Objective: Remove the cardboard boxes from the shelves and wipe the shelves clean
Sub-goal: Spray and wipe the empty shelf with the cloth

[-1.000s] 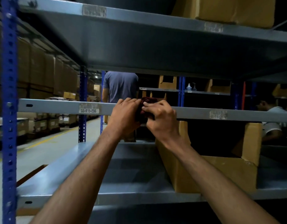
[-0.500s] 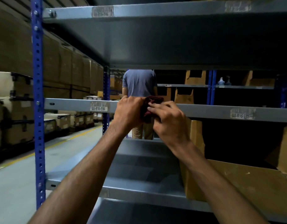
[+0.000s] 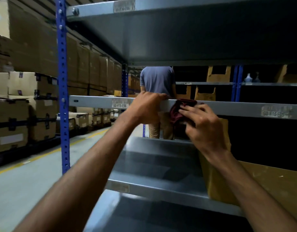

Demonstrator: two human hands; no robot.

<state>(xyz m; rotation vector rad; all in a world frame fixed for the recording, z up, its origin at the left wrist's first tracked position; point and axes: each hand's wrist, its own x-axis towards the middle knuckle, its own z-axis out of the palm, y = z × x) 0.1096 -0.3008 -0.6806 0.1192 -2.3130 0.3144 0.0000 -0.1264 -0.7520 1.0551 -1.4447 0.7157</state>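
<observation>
The dark red cloth (image 3: 181, 111) is bunched against the front face of the grey shelf beam (image 3: 236, 108), at the level of the shelf label reading G0-R16-E06. The right hand (image 3: 200, 124) holds it there, fingers curled round the wad and pressing it to the metal. The left hand (image 3: 146, 108) is just beside it on the left, fingers hooked over the top edge of the same beam and gripping it, holding no cloth. The relation that matters: the beam's long axis runs left to right across the view, the cloth lies at the right hand's fingertips, and the longer unwiped run of beam extends to the right of that hand (the left stretch is blocked by the bracing hand). Judged from this, wiping is in hand and the right hand is the one placed to travel along the beam. A cardboard box (image 3: 261, 186) sits on the shelf below, at right, not yet removed.
</observation>
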